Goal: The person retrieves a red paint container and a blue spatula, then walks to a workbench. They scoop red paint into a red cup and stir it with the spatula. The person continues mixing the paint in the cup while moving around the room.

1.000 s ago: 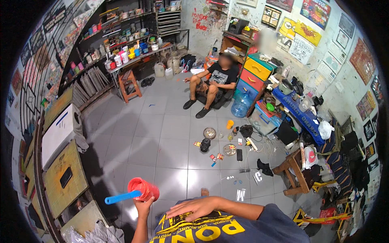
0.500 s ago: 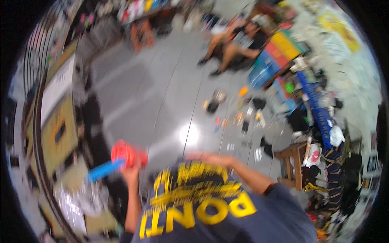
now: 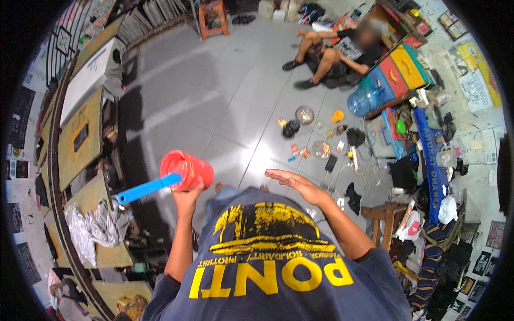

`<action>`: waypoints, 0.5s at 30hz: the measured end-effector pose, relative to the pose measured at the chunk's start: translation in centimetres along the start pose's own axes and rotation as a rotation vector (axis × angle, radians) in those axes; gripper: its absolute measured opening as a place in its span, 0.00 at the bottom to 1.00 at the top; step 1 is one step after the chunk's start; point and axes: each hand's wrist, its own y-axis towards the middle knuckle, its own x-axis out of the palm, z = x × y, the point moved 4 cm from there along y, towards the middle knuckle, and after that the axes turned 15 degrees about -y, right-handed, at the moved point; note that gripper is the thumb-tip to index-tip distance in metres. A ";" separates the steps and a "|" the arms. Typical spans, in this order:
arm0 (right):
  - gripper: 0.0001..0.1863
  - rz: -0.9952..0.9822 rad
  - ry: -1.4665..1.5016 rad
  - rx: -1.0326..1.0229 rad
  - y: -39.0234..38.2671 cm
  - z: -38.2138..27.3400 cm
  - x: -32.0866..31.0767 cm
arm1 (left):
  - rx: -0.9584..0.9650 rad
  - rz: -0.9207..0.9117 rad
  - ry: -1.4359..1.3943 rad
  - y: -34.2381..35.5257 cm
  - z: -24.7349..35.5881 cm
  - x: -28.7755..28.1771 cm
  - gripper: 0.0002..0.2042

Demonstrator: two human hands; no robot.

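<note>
My left hand point(image 3: 190, 193) is wrapped round a red plastic tub point(image 3: 202, 172), held up in front of me on the left. Out of the tub's open mouth sticks a flat blue handle point(image 3: 144, 191) with a hole near its end; whatever tool it belongs to is hidden inside. My right hand point(image 3: 296, 184) is raised in front of my dark shirt, fingers stretched out and holding nothing. A gap separates it from the tub.
Small items, a metal dish point(image 3: 304, 115) and an orange cup point(image 3: 337, 116) lie on the grey tiled floor. A person point(image 3: 348, 56) sits beyond, beside colourful drawers point(image 3: 393, 77). A wooden stool point(image 3: 384, 218) stands right; boards on a rack point(image 3: 80, 140) line the left.
The view has turned and sharpened. My right hand has moved outward from my shirt, its fingers now plainly stretched. The red tub stays in my left hand.
</note>
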 end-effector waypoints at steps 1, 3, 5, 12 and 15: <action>0.44 0.053 -0.072 -0.013 0.2 -0.2 -1.0 | -0.002 -0.006 -0.022 0.0 0.2 1.3 0.34; 0.40 0.018 -0.185 -0.091 0.7 1.9 0.3 | -0.014 -0.036 -0.057 0.5 0.5 3.6 0.37; 0.34 -0.139 -0.043 -0.102 2.4 4.5 3.3 | -0.027 -0.106 -0.015 1.4 -0.8 3.5 0.39; 0.35 0.558 -0.280 -0.283 1.3 -9.8 -2.4 | 0.032 -0.191 0.025 3.2 0.3 9.1 0.44; 0.43 0.522 -0.544 -0.488 3.2 -17.8 -1.0 | 0.177 -0.364 0.230 2.9 1.8 11.9 0.42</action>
